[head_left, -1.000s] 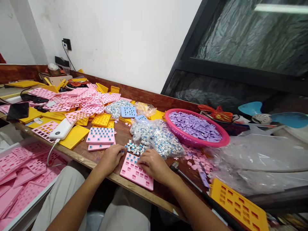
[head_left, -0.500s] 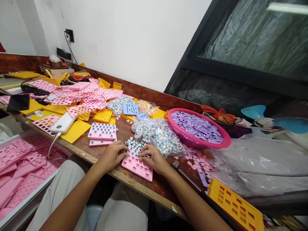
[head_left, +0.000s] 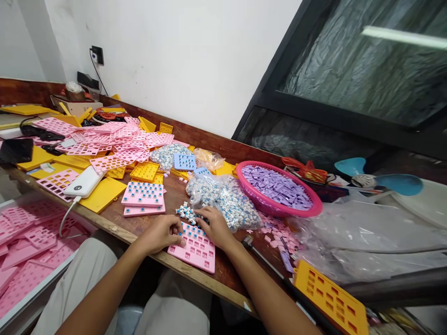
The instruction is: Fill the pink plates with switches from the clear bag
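Observation:
A pink keypad panel [head_left: 196, 258] with rows of square holes lies at the table's front edge, a few blue-and-white key switches seated in its upper rows. My left hand [head_left: 161, 236] is at the panel's left side, fingers loosely curled and thumb apart from them, its tip over the panel. Just beyond the panel is a small pile of loose key switches [head_left: 186, 212]. My right hand [head_left: 215, 229] reaches over the panel's upper right corner, with finger and thumb parted beside that pile. Whether a switch is between its fingertips is too small to see.
Left of the pile, pink panels fitted with switches [head_left: 143, 193] are stacked. Behind it lies a plastic bag of switches [head_left: 232, 200]; a pink basket [head_left: 317, 209] holds purple pieces. A white power bank [head_left: 84, 180], a yellow panel [head_left: 330, 300] and a bin of pink panels [head_left: 38, 251] surround the work area.
My right hand has moved off the panel's holes to the loose switches. My left hand has drawn back slightly toward the panel's left side. The whole view has shifted a little.

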### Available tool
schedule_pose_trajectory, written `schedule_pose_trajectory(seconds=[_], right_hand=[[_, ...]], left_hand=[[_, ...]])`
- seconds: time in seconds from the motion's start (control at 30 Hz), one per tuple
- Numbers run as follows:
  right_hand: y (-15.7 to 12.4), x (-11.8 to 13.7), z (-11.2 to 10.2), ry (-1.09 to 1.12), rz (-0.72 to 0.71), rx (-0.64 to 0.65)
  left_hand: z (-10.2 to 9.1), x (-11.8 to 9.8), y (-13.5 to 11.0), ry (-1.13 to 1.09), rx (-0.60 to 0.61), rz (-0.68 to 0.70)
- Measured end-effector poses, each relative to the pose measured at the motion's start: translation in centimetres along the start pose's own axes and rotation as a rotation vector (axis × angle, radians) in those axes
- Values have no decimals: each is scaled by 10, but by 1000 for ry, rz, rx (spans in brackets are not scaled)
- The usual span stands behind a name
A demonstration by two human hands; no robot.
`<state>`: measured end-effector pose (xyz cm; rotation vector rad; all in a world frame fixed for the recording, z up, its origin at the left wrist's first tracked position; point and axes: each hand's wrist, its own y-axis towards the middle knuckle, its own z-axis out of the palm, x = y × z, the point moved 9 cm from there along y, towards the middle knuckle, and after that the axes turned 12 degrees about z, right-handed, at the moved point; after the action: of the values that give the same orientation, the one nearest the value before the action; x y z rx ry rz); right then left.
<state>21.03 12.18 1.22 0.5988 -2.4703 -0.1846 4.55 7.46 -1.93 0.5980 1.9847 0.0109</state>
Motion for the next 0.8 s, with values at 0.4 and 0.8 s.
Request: schedule_pose_trajectory(seconds=[0.4, 0.8], right_hand=[[-1, -3, -10, 49, 55, -26], [-18, 22, -10, 287, 73, 256]], left_hand=[[-6, -26, -3, 168, -18, 119], [-14, -31, -7, 436, 57, -9]])
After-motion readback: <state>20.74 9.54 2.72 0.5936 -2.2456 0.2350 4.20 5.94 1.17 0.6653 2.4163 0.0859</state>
